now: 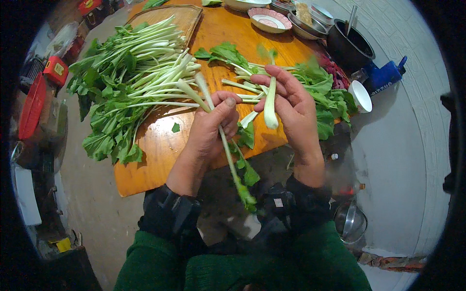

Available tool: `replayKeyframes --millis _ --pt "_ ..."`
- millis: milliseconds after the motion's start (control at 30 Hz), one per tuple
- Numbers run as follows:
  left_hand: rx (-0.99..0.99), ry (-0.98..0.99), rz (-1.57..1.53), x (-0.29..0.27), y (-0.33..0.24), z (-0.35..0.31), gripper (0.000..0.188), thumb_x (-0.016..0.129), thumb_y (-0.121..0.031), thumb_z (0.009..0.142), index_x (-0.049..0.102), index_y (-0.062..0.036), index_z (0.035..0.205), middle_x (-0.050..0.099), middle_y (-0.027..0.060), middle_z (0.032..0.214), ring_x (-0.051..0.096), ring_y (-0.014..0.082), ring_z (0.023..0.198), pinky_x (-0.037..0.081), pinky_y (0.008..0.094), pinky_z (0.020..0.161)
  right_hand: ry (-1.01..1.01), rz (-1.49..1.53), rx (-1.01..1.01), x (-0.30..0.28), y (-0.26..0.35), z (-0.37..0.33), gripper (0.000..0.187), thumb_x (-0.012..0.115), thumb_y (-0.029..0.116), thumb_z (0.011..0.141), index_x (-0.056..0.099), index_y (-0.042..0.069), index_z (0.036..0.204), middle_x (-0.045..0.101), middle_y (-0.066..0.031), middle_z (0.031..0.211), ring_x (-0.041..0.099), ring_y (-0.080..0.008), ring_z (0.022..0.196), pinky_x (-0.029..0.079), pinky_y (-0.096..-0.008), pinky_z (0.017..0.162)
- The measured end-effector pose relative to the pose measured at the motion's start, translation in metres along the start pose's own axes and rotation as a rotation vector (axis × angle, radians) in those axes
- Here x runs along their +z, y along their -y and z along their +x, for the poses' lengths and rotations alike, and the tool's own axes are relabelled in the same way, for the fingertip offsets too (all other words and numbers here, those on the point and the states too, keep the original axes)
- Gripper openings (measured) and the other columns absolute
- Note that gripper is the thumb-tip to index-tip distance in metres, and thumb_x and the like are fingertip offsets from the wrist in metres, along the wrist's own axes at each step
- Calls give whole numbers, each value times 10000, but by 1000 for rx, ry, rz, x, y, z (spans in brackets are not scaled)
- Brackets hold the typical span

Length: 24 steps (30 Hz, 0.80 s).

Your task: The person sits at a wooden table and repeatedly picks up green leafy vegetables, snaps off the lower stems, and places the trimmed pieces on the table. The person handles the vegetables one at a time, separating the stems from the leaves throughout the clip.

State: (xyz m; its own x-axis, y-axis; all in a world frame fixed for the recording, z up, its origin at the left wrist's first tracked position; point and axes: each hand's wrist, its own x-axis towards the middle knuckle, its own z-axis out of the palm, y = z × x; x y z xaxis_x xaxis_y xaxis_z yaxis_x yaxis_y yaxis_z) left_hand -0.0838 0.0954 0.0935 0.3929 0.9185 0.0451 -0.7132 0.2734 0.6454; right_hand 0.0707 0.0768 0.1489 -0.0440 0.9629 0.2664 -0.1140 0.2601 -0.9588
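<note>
My left hand (213, 123) is closed around a few pale stalks of leafy greens (230, 157); their white ends stick up past the thumb and one leafy tip hangs below the fist. In my right hand (291, 102) a single broad pale-green stalk (270, 109) is held between thumb and fingers, its wide white end pointing down. On the left of the wooden table (160, 165) lies a large pile of greens (145, 72), white stems toward the middle. A second, looser heap of greens (320, 87) spreads behind and beside my right hand.
A woven tray (187, 17) lies at the far left of the table. Along the back right stand a pink-rimmed dish (269, 20), stacked bowls (308, 24), a dark pot (349, 41), a white cup (360, 96) and a blue container (383, 77). A metal basin (350, 223) sits low at right.
</note>
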Motion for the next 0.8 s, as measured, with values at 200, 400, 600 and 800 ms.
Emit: replayKeyframes --millis 200,400,600,800 --pt "-24 -10 78 7 -1 -4 255 561 -239 868 535 -33 1016 417 -28 613 330 56 410 272 189 375 -119 -766 -572 2 19 -1 156 611 33 764 614 9 918 571 -101 828 554 -196 640 442 -281 575" --pt "17 -1 48 8 0 -4 267 578 -219 859 546 -42 1056 437 -42 628 320 31 414 255 185 372 40 -968 -354 4 30 -14 132 582 153 780 563 26 748 551 -141 710 545 -337 654 428 -409 571" --pt "9 -121 80 9 3 -5 250 608 -226 837 573 -44 1004 481 -40 618 342 33 424 246 180 375 178 -914 -114 21 9 -17 189 556 189 788 557 11 728 560 -178 697 553 -365 658 433 -438 583" --pt "-23 -54 224 4 -1 -4 235 607 -271 829 604 -54 919 485 -40 608 351 31 426 231 181 381 31 -763 24 9 8 -11 208 634 216 787 599 20 844 545 -110 627 513 -193 519 408 -295 493"
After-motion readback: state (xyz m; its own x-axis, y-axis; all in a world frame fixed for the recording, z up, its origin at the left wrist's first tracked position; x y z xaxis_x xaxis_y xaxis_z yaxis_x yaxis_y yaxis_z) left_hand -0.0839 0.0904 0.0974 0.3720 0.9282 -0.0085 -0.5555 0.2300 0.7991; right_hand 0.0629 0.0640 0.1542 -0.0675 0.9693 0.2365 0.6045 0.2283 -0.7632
